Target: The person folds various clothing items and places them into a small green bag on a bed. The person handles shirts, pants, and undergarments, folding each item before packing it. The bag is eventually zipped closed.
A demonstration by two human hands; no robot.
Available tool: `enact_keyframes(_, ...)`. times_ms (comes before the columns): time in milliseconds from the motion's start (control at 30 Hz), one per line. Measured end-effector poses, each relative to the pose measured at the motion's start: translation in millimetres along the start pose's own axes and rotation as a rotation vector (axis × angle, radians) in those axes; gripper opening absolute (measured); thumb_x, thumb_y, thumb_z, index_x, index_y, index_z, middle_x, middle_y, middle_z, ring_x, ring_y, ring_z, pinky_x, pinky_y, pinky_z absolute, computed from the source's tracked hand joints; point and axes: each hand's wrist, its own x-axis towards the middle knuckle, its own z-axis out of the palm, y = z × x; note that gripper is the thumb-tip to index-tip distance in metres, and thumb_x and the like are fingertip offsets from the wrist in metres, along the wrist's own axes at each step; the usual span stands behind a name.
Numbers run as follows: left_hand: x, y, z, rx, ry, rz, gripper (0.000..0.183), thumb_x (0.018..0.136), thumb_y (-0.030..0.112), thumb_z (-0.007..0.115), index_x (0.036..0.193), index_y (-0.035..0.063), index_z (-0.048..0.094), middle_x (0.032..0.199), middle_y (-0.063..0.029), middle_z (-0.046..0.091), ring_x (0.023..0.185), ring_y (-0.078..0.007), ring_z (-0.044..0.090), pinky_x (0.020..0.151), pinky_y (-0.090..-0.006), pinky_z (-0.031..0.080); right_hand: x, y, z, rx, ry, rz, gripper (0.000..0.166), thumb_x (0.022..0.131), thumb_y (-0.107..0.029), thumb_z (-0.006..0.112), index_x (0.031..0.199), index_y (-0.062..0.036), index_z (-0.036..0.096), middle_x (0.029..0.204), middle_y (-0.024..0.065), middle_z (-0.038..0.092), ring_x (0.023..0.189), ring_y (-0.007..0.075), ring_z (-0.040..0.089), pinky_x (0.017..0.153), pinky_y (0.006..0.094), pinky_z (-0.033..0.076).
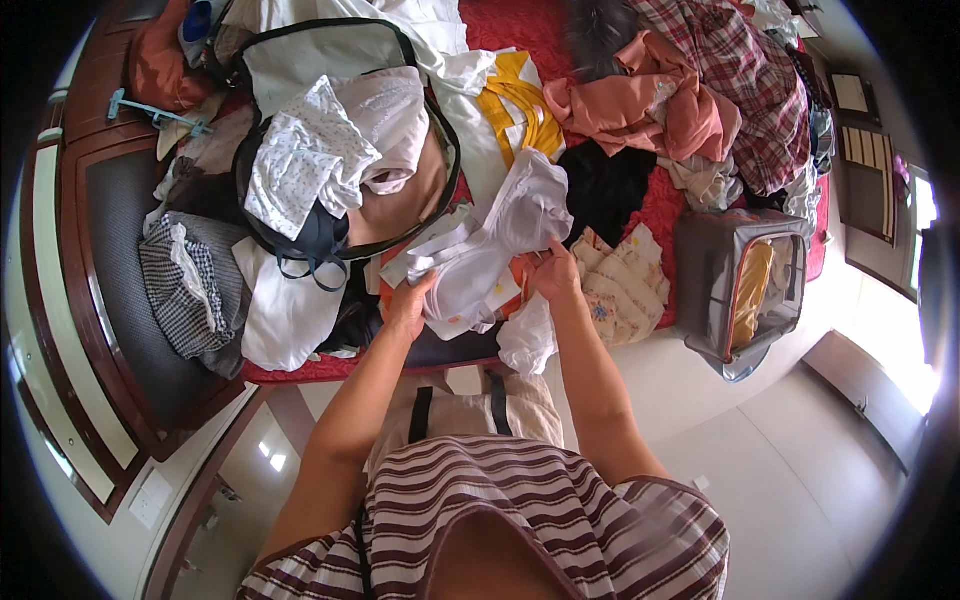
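Observation:
A white bra [480, 255] is stretched between my hands above the near edge of the bed. My left hand [411, 301] pinches its left end, thumb uppermost. On the other side my right hand [556, 271] grips the lower edge of the right cup. Beneath the bra, orange cloth [523, 279] partly shows, and white cloth [529, 337] hangs below my right wrist. Just beyond my left hand lies an opened dark-edged bag [450, 142] holding folded clothes, with a white printed garment [307, 157] on top.
Clothes cover much of the red bedspread [510, 30]: yellow-and-white cloth [525, 105], black cloth [609, 187], a salmon garment [645, 105], a plaid shirt [757, 97] and a floral cream garment [626, 285]. A grey storage case [709, 277] with a clear window stands right. Left are checked cloth [180, 285] and a headboard [112, 225].

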Motion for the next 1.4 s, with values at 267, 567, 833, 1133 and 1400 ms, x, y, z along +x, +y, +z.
enact_keyframes(267, -36, 31, 38, -0.177, -0.324, -0.110, 0.045, 0.081, 0.029, 0.051, 0.116, 0.0057, 0.039, 0.110, -0.0062, 0.049, 0.098, -0.0192, 0.049, 0.085, -0.0345, 0.039, -9, -13, 11, -0.046, -0.076, 0.031, 0.043, 0.084, -0.035, 0.042, 0.116, -0.0061, 0.037, 0.108, 0.0102, 0.046, 0.097, 0.0283, 0.047, 0.083, 0.0423, 0.037)
enact_keyframes(567, -71, 58, 52, -0.505, -0.529, -0.318, 0.047, 0.086, 0.037, 0.035, 0.118, 0.0027, 0.037, 0.111, -0.0110, 0.049, 0.099, -0.0229, 0.050, 0.086, -0.0343, 0.040, -39, 2, 47, 0.268, -0.496, 0.209, 0.040, 0.079, -0.036, 0.047, 0.106, -0.0074, 0.049, 0.101, 0.0119, 0.053, 0.093, 0.0240, 0.051, 0.081, 0.0378, 0.042)
enact_keyframes(833, -88, 73, 10, -0.442, -0.381, -0.218, 0.044, 0.086, 0.035, 0.037, 0.116, 0.0029, 0.040, 0.110, -0.0104, 0.050, 0.100, -0.0221, 0.049, 0.086, -0.0341, 0.039, -42, 7, 64, 0.283, -0.353, -0.255, 0.038, 0.077, -0.027, 0.051, 0.102, 0.0011, 0.050, 0.094, 0.0107, 0.056, 0.082, 0.0229, 0.056, 0.074, 0.0338, 0.047)
enact_keyframes(1133, -78, 81, 31, -0.324, -0.252, -0.098, 0.051, 0.084, 0.041, 0.039, 0.121, 0.0050, 0.035, 0.118, -0.0097, 0.044, 0.106, -0.0223, 0.044, 0.090, -0.0374, 0.035, -114, -45, 106, -0.365, -0.531, -0.649, 0.037, 0.072, 0.001, 0.046, 0.109, -0.0042, 0.048, 0.104, 0.0087, 0.053, 0.088, 0.0185, 0.053, 0.078, 0.0316, 0.044)
enact_keyframes(1400, -83, 66, 33, -0.404, -0.639, 0.068, 0.067, 0.076, 0.048, 0.047, 0.125, 0.0068, 0.029, 0.122, -0.0118, 0.039, 0.110, -0.0240, 0.040, 0.091, -0.0377, 0.034, -163, 11, 110, -1.906, -0.793, -1.323, 0.034, 0.070, -0.015, 0.045, 0.102, -0.0082, 0.052, 0.113, 0.0064, 0.047, 0.102, 0.0209, 0.043, 0.082, 0.0356, 0.034)
